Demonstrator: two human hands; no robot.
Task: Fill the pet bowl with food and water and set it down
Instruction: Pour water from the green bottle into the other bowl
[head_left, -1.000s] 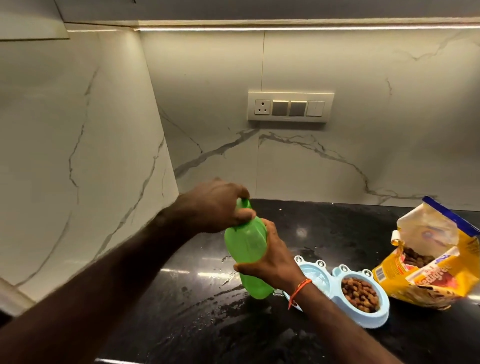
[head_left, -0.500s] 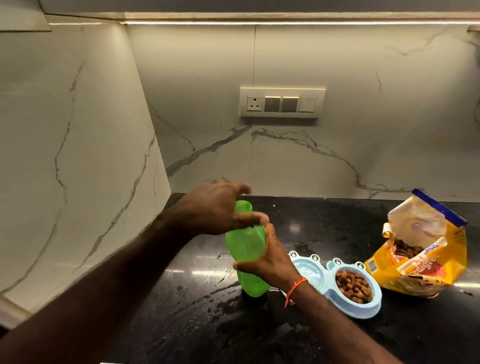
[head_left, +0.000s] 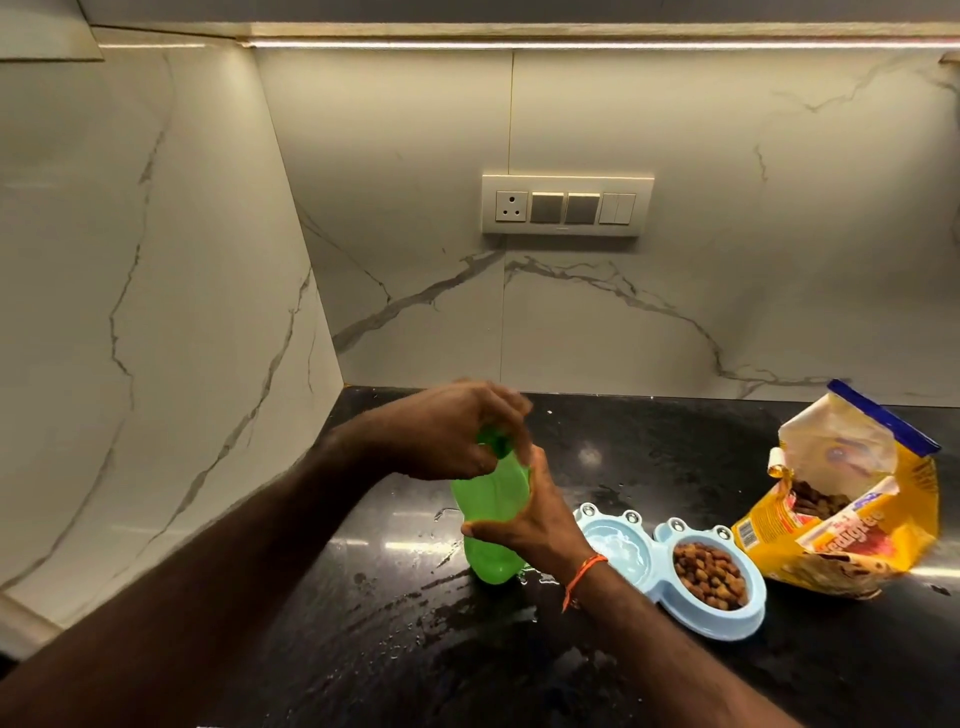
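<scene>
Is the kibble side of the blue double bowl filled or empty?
Filled: brown kibble covers the right compartment of the blue double bowl.

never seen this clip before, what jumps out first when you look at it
The bright green bottle stands out, upright on the wet black counter near the middle, with the right hand round its body and the left hand over its cap. Just right of it lies a pale blue double pet bowl, its right cup full of brown kibble. Further right stands an open yellow food bag.
</scene>
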